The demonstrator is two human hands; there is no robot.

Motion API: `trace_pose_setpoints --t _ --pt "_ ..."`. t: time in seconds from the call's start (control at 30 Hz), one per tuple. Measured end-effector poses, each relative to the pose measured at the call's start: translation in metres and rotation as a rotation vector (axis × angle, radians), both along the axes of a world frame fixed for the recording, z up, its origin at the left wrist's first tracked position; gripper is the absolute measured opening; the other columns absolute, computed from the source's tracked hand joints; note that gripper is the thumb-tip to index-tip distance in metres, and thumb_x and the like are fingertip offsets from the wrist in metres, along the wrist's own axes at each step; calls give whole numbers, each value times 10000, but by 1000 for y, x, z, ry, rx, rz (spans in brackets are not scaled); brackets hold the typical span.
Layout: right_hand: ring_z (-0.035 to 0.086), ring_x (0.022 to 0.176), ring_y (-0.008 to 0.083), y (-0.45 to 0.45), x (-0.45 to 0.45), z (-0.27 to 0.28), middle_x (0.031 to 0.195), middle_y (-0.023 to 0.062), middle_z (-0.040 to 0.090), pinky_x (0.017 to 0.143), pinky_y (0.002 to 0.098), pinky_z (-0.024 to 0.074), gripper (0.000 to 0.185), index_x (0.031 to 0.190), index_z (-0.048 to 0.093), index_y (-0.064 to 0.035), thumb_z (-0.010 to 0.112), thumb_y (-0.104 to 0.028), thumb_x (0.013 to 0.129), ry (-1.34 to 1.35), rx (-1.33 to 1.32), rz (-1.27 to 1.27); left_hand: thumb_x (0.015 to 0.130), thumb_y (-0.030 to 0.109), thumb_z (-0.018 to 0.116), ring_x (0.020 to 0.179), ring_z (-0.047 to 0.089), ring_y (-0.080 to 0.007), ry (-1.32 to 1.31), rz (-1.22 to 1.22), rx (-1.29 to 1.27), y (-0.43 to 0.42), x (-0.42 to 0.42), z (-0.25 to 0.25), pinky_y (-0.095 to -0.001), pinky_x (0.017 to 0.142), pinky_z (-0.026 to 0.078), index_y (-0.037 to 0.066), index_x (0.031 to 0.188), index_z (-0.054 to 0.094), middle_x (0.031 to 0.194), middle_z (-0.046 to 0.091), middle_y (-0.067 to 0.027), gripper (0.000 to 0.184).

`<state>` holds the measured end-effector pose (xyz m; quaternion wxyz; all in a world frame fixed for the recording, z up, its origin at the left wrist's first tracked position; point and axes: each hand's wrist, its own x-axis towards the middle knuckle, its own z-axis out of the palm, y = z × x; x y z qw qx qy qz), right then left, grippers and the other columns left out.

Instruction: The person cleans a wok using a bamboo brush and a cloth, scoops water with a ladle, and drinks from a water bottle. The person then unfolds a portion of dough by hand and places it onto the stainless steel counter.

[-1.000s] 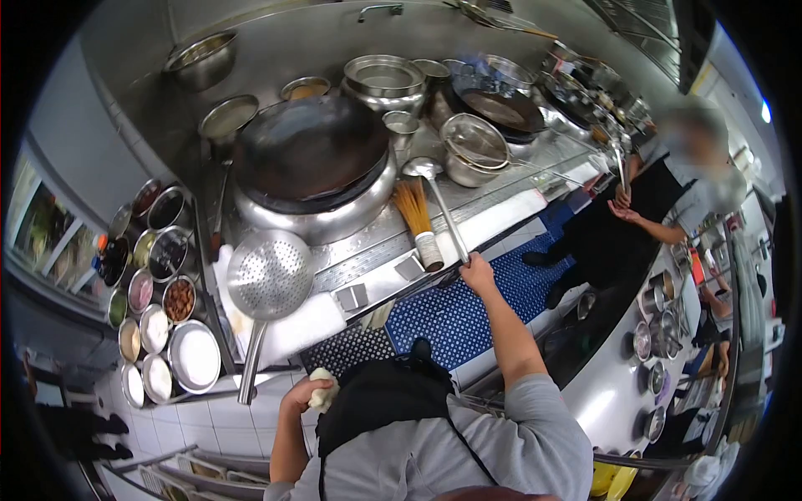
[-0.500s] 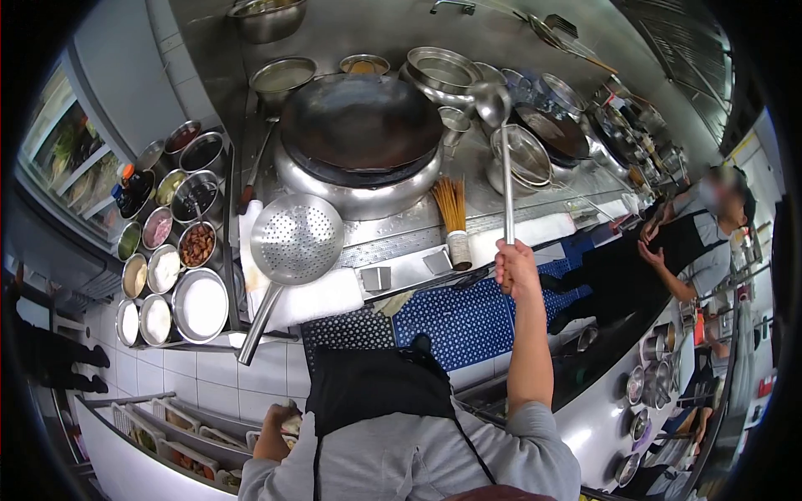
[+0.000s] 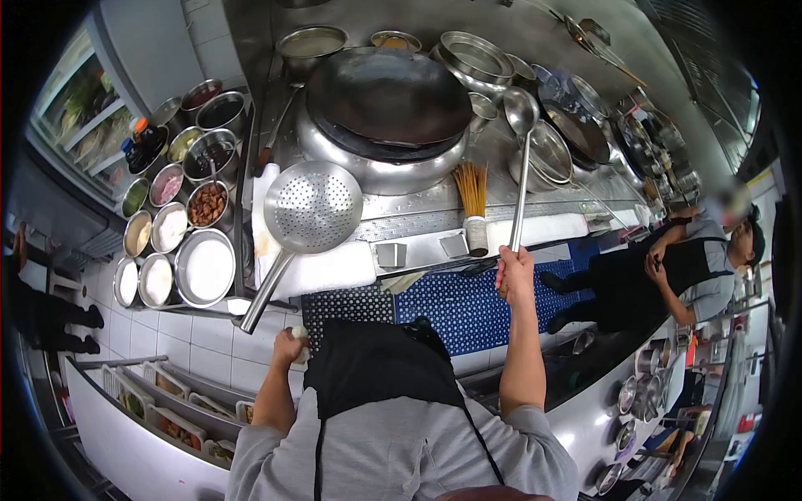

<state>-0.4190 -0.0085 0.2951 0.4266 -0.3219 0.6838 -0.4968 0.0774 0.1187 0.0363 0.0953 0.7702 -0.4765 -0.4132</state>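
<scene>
My right hand is closed around the lower end of a long steel ladle, whose bowl points away from me over the stove. My left hand, low beside my apron, is closed on a small pale bundle that looks like a cloth. Ahead of me a dark wok sits on a round steel burner ring. A perforated steel strainer lies at the stove's front left, its handle jutting over the edge. The bamboo wok brush stands between the burner and the ladle.
Left of the stove are several seasoning bowls, among them a big one of white powder. Folded white towels line the front edge. A co-worker stands at right on a blue mat. Food bins sit behind me.
My left hand has risen forward with the pale bundle. The ladle is still in my right hand, raised in much the same pose. The co-worker's hands have come together, and the view has shifted.
</scene>
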Motion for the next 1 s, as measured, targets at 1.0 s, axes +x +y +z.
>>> trace_pose_setpoints --t 1.0 --pt "548 425 201 -460 -76 218 592 128 586 379 327 453 129 722 591 44 584 23 849 36 -227 245 672 234 779 764 674 -318 15 427 -40 96 -92 -55 -432 691 521 -13 928 674 846 692 -191 370"
